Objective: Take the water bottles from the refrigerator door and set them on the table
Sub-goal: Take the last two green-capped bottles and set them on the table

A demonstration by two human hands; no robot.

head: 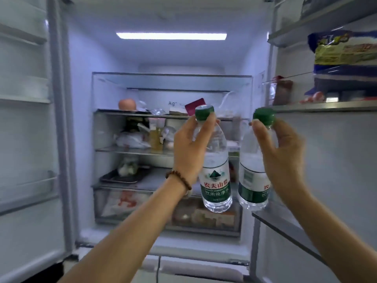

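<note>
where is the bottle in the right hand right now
In the head view the right bottle hangs right of centre, gripped near its green cap by the right hand, beside the left bottle and just above a door shelf.

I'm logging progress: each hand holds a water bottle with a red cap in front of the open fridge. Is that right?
The caps are green, not red. In the head view, the left hand holds one water bottle and the right hand the other bottle, in front of the open fridge.
</note>
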